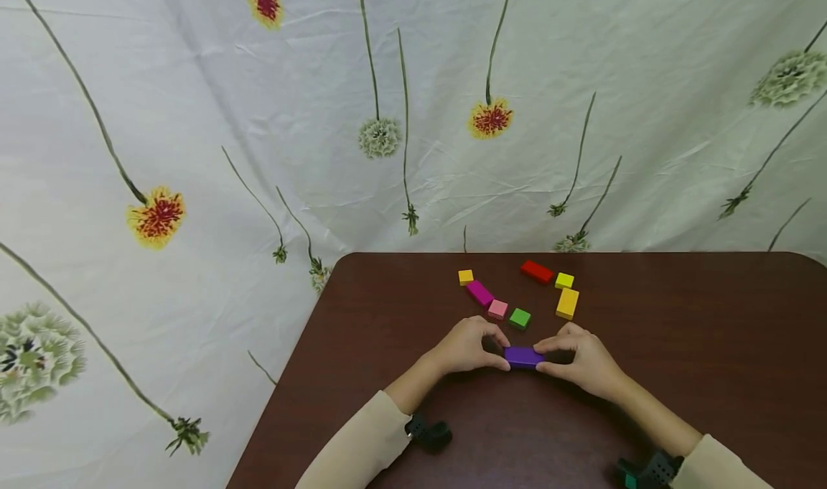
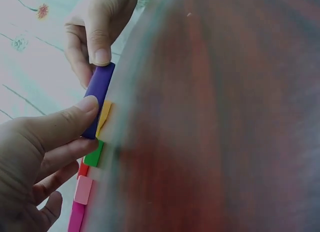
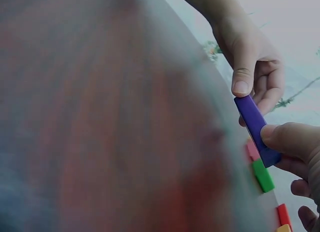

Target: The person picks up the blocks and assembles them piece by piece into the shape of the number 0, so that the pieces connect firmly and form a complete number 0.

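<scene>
A purple rectangular block (image 1: 523, 357) is pinched at its two ends between both hands, close over the dark table. My left hand (image 1: 470, 345) grips its left end with thumb and fingers. At the other end my right hand (image 1: 584, 360) pinches it the same way. In the left wrist view the purple block (image 2: 99, 94) shows a thumb on its near face at each end. The right wrist view shows the purple block (image 3: 255, 127) tilted across the picture, its middle bare between the two thumbs. A green block (image 1: 520, 319) lies just beyond the hands.
Beyond the hands, small blocks form a loose ring on the brown table (image 1: 698, 331): pink (image 1: 497, 309), magenta (image 1: 480, 293), orange (image 1: 466, 278), red (image 1: 537, 271), bright yellow (image 1: 564, 281) and a larger yellow one (image 1: 568, 304). A flowered cloth (image 1: 426, 180) hangs behind.
</scene>
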`<act>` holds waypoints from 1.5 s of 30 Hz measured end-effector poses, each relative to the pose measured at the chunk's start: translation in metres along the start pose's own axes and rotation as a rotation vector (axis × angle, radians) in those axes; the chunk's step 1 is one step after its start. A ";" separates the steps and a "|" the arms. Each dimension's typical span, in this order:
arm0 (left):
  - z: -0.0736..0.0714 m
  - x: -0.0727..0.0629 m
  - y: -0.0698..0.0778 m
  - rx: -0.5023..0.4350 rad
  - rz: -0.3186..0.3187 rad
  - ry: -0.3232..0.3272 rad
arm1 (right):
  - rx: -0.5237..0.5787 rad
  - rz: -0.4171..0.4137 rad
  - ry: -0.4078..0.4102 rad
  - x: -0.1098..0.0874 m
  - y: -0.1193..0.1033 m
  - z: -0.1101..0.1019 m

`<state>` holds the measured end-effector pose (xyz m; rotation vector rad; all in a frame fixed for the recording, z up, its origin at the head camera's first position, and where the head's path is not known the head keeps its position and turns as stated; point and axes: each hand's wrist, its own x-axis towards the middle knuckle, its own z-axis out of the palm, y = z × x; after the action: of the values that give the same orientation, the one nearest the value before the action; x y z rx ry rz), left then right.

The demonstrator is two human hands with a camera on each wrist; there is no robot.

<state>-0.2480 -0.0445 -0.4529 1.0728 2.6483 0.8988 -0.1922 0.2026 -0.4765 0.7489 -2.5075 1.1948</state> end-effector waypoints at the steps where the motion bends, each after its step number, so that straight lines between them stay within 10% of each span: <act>1: 0.002 -0.002 0.000 0.003 0.001 -0.005 | 0.004 0.001 -0.004 -0.002 -0.001 0.001; 21: 0.015 -0.032 0.005 0.090 0.108 -0.022 | 0.040 -0.066 -0.001 -0.028 -0.013 0.014; 45: 0.031 -0.036 -0.012 -0.126 0.129 0.067 | 0.165 -0.040 0.029 -0.033 -0.004 0.022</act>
<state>-0.2182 -0.0612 -0.4881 1.2139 2.5591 1.1288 -0.1630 0.1946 -0.5020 0.8116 -2.3809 1.4006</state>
